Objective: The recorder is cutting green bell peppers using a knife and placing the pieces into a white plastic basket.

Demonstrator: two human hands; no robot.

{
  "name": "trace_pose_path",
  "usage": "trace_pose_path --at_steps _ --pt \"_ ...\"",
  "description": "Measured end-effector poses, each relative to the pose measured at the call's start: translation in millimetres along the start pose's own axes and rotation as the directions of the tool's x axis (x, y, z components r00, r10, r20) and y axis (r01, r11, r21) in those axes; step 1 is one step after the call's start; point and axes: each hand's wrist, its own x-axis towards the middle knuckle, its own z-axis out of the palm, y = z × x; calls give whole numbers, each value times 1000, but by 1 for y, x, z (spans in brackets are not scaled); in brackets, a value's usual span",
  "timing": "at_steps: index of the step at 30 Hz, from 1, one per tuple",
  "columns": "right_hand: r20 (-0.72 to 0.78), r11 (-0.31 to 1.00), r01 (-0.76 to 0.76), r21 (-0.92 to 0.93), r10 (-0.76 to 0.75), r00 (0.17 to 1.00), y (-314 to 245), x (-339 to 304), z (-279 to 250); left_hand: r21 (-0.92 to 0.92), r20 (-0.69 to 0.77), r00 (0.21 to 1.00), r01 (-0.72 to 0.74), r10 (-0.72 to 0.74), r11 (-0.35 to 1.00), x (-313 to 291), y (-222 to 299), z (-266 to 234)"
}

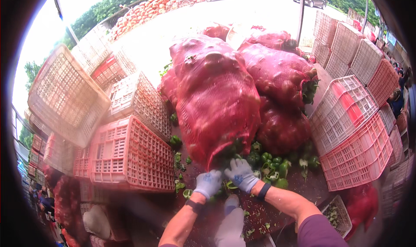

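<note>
A big red mesh sack (pixel 216 95), bulging with produce, lies with its mouth toward me. Green bell peppers (pixel 274 164) are spread beside the mouth, some of them cut or broken. My left hand (pixel 209 183), in a white-and-blue work glove, is closed at the left edge of the mouth, on the mesh. My right hand (pixel 242 174), gloved alike, is just to its right with fingers bent in at the dark lower part of the mouth. What those fingers hold is hidden. Dark bands circle both wrists.
More full red sacks (pixel 281 73) lie behind and to the right. Plastic crates, pink (pixel 130 156) and pale (pixel 69 95), are stacked on the left, others (pixel 355 151) on the right. Pepper scraps litter the dark red surface (pixel 264 208). A pale rounded shape (pixel 232 225) is below my hands.
</note>
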Motion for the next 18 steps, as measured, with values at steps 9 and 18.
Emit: trace_pose_path --at_steps 9,18 --pt "312 973 -13 232 -61 948 -30 -135 16 -70 399 910 152 -112 986 -65 36 115" --pt "247 943 -229 243 168 954 -49 -150 -27 -353 532 832 53 154 934 -136 65 165"
